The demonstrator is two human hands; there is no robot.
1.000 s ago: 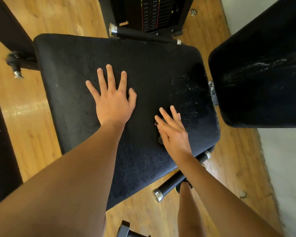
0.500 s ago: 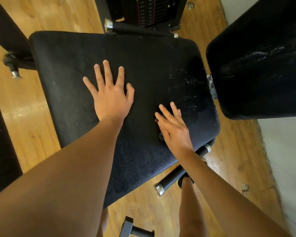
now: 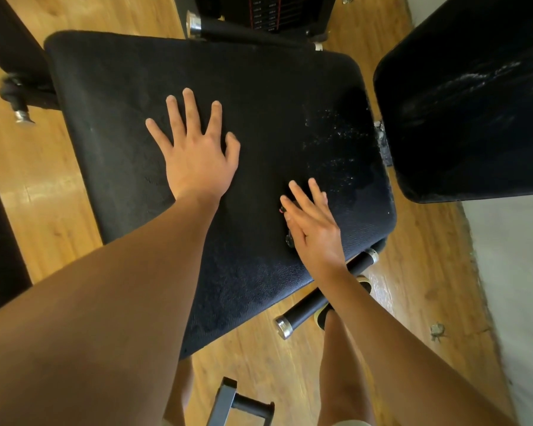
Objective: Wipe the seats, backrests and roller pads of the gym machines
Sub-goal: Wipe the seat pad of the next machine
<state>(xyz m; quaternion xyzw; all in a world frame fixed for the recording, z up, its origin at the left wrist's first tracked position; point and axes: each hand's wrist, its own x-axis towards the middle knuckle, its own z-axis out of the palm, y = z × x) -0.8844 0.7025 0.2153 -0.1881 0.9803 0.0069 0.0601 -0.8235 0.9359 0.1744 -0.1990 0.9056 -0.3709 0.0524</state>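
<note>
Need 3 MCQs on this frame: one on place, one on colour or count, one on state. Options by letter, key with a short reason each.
1. Where does the left hand lie?
A. On the wooden floor
B. Flat on the black seat pad
C. On the weight stack

2. What colour is the seat pad?
A. Red
B. Black
C. White

3. How is the right hand set?
A. Fingers stretched out, over something small and dark on the pad
B. Clenched round the chrome-capped handle
C. Lifted high above the backrest

Key:
1 B, the palm and spread fingers rest near the middle of the pad.
2 B, the cover is black, with pale specks toward its right edge.
3 A, the fingers are extended, and a small dark item with a red bit peeks out at the hand's left edge; what it is cannot be told.
</note>
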